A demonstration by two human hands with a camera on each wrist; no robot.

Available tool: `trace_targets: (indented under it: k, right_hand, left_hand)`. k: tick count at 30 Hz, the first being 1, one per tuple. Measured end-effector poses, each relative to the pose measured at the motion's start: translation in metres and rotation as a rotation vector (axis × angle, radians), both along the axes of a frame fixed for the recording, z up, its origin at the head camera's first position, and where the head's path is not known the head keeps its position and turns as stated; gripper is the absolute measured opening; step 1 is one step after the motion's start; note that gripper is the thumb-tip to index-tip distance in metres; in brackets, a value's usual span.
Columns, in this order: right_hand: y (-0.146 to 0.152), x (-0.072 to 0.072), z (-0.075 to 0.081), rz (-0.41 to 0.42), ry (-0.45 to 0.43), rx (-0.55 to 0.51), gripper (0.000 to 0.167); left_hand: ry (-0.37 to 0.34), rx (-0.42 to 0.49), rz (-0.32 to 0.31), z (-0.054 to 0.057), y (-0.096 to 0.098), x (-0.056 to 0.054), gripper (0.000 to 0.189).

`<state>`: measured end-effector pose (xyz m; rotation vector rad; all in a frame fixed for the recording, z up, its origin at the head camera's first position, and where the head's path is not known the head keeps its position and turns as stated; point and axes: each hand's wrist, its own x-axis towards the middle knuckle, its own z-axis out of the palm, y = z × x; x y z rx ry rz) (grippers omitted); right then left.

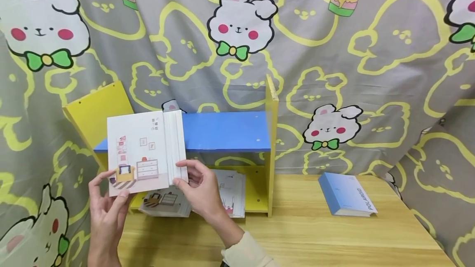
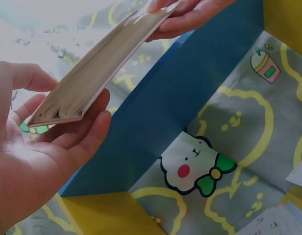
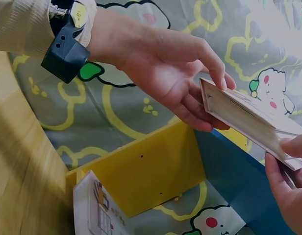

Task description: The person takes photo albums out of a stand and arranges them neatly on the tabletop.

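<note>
"Grip?"

"Closed on both sides. The left hand is pinching the book by its lower left edge; the right hand is pinching its right edge between thumb and fingers."

"Position of the book?"

"Both hands are holding it raised in front of the left half of the shelf, where it is hiding part of the blue board. Its cover is showing a printed room; its page edges are showing in both wrist views."

"Contents of the shelf?"

"A second book is resting low in the shelf's left part, partly hidden. A third book is resting low, nearer the shelf's right side, the right arm partly covering it."

"Surroundings?"

"A blue book is lying on the table, to the right of the shelf and well apart from it. A patterned curtain is hanging behind the shelf."
</note>
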<state>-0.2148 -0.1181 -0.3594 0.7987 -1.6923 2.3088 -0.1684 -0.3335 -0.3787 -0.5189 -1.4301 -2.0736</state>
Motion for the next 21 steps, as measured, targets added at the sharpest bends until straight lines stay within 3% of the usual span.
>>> trace_targets:
  k: [4, 17, 21]
  right_hand:
    - [0.004, 0.004, 0.000, 0.002, 0.025, 0.002, 0.035]
    - [0.013, 0.011, -0.004, 0.012, 0.065, 0.019, 0.036]
    - [0.017, 0.012, -0.005, 0.012, 0.081, 0.019, 0.036]
  left_hand:
    - [0.058, 0.007, -0.056, 0.001, 0.000, 0.003, 0.059]
    - [0.063, -0.022, -0.051, 0.001, 0.003, 0.007, 0.058]
    - [0.021, -0.086, -0.006, 0.003, 0.003, 0.008, 0.058]
